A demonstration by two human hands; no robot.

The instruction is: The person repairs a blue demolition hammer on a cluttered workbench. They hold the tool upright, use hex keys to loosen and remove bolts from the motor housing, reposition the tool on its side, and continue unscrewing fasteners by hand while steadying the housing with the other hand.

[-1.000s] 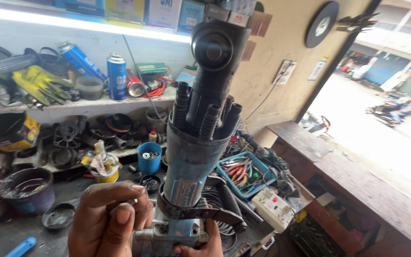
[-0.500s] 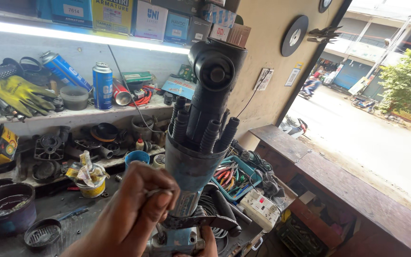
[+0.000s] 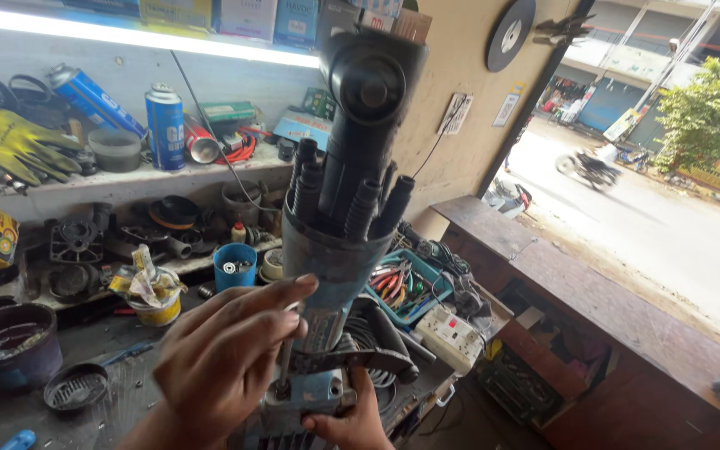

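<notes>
- The dusty blue-grey metal power tool with a black ribbed head (image 3: 339, 250) stands upright above the cluttered bench (image 3: 10, 417).
- The left hand (image 3: 227, 367) pinches a thin metal screwdriver (image 3: 285, 358) against the tool's base.
- The right hand (image 3: 347, 421) wraps closed under that base.

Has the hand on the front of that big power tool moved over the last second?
Yes. The left hand has slid up the power tool: its fingertips now reach the grey collar, having started by the blue base.
</notes>
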